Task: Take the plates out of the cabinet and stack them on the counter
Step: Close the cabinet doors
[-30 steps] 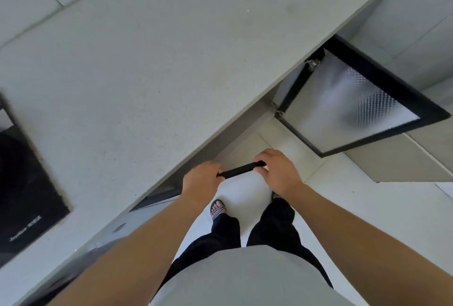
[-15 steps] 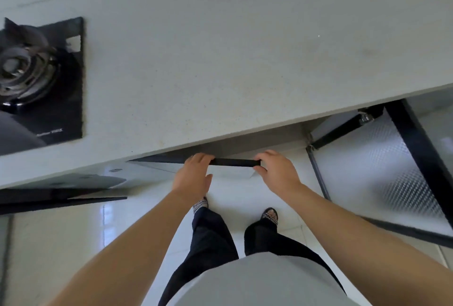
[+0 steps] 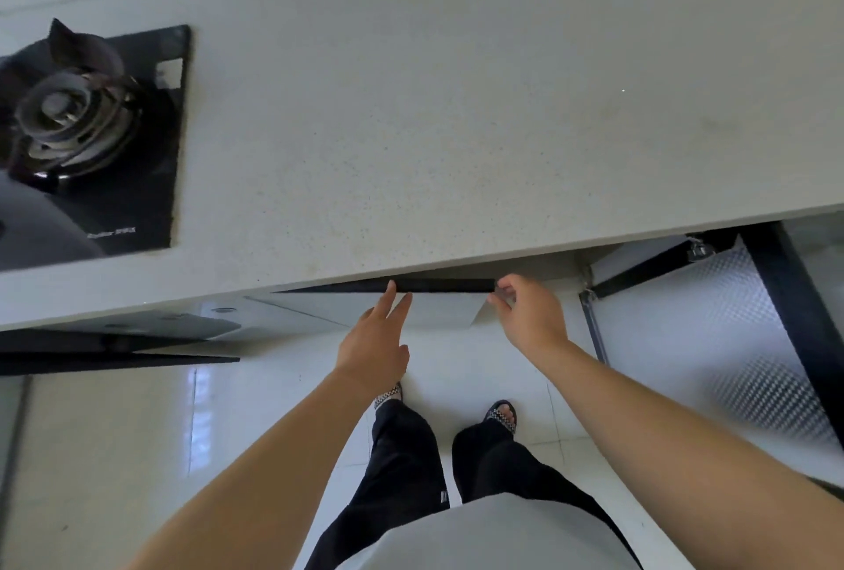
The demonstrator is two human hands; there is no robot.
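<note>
Black glass of a gas hob (image 3: pixel 137 158) sits at the far left of the pale speckled counter (image 3: pixel 434 135), with a burner (image 3: pixel 64 112) on it. Below the counter edge, a dark-framed cabinet door (image 3: pixel 438 285) stands open edge-on. Under its left end, the left hand (image 3: pixel 377 341) has its fingers straight and spread, the tips just touching the door's edge. At the door's right end the right hand (image 3: pixel 530 318) is loosely curled, fingertips at the corner, gripping nothing. Farther right, a second frosted-glass door (image 3: pixel 712 341) hangs open. No plates are visible; the cabinet interior is hidden.
</note>
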